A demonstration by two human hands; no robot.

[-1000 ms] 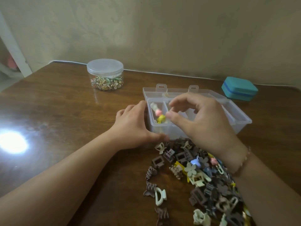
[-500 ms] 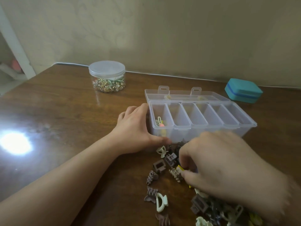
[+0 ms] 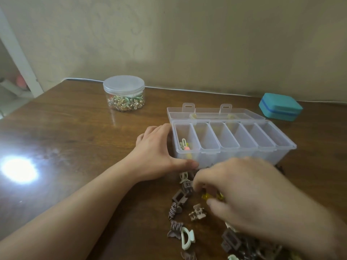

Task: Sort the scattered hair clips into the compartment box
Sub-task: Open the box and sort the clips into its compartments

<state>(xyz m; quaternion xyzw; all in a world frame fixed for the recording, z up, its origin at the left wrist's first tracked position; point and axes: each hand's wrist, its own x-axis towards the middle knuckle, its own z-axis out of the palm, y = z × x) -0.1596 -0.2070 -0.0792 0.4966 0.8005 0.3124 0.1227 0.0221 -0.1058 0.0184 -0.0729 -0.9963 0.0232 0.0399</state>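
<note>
Presently, head view, one entry per item.

Left hand [image 3: 156, 153]: rests on table [image 3: 78, 132], fingers straight along the left end wall of the compartment box [image 3: 281, 154], thumb laid against its near wall at the corner. Braces the box w/ palm side; nothing pinched.

Compartment box: clear plastic, six long bins, lid [image 3: 212, 114] folded back behind. Bin nearest the left fingers holds a few pastel clips [image 3: 185, 145] (pink, yellow, pale green). Other five bins show no contents.

Right hand [image 3: 249, 196]: motion-blurred, hovering over the clip pile, just in front of the box's near wall. Index and thumb curl toward each other w/ a yellow clip [image 3: 205, 196] showing between them; can't tell whether it is actually gripped or just lies under the fingertips.

Scattered hair clips [image 3: 178, 198]: mostly brown and cream claw types, on table below and left of the right fingertips; a cream clip [image 3: 197, 214] just beside the right thumb, a pale green one [image 3: 186, 239] nearer the camera. More of the pile lies under the right wrist, partly hidden.

Misc: round clear jar [image 3: 124, 92] w/ small gold and green bits, well beyond the left fingers; teal case [image 3: 280, 106] far right, behind the box.
</note>
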